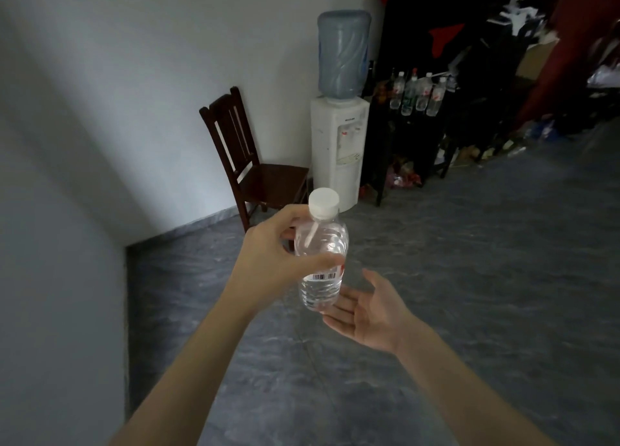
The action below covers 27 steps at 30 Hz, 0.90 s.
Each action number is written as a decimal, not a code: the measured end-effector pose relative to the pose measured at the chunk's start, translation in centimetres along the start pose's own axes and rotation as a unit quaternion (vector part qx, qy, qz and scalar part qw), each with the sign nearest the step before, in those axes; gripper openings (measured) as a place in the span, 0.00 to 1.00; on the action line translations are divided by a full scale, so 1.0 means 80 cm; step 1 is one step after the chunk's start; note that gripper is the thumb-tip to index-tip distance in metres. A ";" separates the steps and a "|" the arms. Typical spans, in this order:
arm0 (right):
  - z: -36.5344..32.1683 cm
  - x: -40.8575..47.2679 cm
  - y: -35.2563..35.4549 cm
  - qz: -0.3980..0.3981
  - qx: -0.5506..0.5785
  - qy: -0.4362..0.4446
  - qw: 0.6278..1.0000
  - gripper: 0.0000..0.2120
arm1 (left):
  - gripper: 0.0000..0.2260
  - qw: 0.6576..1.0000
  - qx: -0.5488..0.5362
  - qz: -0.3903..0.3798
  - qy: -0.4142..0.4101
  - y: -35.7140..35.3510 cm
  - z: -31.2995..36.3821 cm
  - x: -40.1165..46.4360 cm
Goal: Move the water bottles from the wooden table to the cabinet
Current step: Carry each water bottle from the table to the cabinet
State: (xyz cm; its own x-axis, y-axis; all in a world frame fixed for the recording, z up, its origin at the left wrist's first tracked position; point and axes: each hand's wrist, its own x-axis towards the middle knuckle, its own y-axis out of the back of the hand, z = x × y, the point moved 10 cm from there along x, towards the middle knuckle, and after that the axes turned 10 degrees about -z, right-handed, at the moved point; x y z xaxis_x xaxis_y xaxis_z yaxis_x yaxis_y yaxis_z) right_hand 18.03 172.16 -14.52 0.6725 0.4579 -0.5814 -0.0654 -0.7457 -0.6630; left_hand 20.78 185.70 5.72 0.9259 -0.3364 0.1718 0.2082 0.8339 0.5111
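The left hand (268, 261) holds one clear water bottle (321, 264) in the air over the grey floor (469, 278), fingers and thumb closed around its upper body just below the neck. The bottle stands nearly upright, with a white cap (324, 203) on top. Its label shows a black barcode (324, 276) and a bit of red print beside it; no brand name can be read. The right hand (365, 314) sits just below and to the right of the bottle's base, palm up, fingers spread wide and holding nothing; whether the fingertips touch the bottle's bottom cannot be told.

Ahead, against the white wall (134, 76), stands one dark wooden chair (248, 163). To its right is one white water dispenser (339, 150) with one large blue jug (343, 54) upside down on top; small dark lettering on the dispenser's front is too small to read. Just right of the dispenser is a dark cabinet (419, 133), and on its upper surface, near the left edge, stand four clear bottles (416, 91) in a close row, with red marks on their labels, the writing unreadable. A few darker bottles stand beside them, too dim to count. More clutter lies on the lower shelf and floor, too blurred to name.
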 end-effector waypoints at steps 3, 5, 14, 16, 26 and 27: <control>-0.041 0.042 -0.003 -0.003 0.001 -0.004 1.000 0.33 | 0.24 1.000 -0.001 0.002 0.002 0.013 -0.023 0.055; -0.064 0.075 -0.009 -0.008 0.002 -0.007 1.000 0.33 | 0.25 1.000 0.002 -0.001 0.003 0.021 -0.042 0.092; -0.203 0.232 -0.049 0.012 0.012 0.014 1.000 0.33 | 0.27 1.000 -0.002 -0.025 -0.007 0.090 -0.133 0.286; -0.234 0.255 -0.062 0.011 0.008 0.021 1.000 0.33 | 0.27 0.999 -0.005 -0.030 -0.014 0.107 -0.143 0.330; -0.366 0.346 -0.053 0.053 0.045 0.052 0.996 0.34 | 0.27 0.995 -0.003 -0.088 -0.047 0.117 -0.185 0.506; -0.376 0.354 -0.049 0.052 0.050 0.052 0.996 0.35 | 0.29 0.995 0.000 -0.091 -0.045 0.113 -0.190 0.523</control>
State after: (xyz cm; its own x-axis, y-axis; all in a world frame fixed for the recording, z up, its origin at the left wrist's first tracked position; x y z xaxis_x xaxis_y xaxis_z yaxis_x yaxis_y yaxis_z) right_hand 59.52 173.50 -14.26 0.7311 0.3233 -0.6008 -0.2088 -0.7324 -0.6481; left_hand 66.16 185.83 4.74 0.8409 -0.5194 0.1519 0.3690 0.7556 0.5412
